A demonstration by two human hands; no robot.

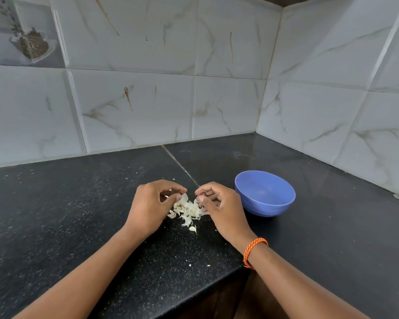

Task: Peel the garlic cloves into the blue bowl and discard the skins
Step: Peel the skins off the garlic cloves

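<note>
A small heap of pale garlic skins and pieces (188,211) lies on the black countertop between my hands. My left hand (151,206) hovers over its left side with fingers curled, thumb and fingertips pinching a bit of white skin. My right hand (219,207) sits at the heap's right side, fingers curled inward; what it holds is hidden. The blue bowl (265,193) stands just right of my right hand, and its visible inside looks bare.
The black speckled countertop (78,215) runs into a tiled corner, with walls behind and to the right. Its front edge (194,293) cuts diagonally below my forearms. A few skin crumbs lie near that edge. An orange braided band circles my right wrist (255,250).
</note>
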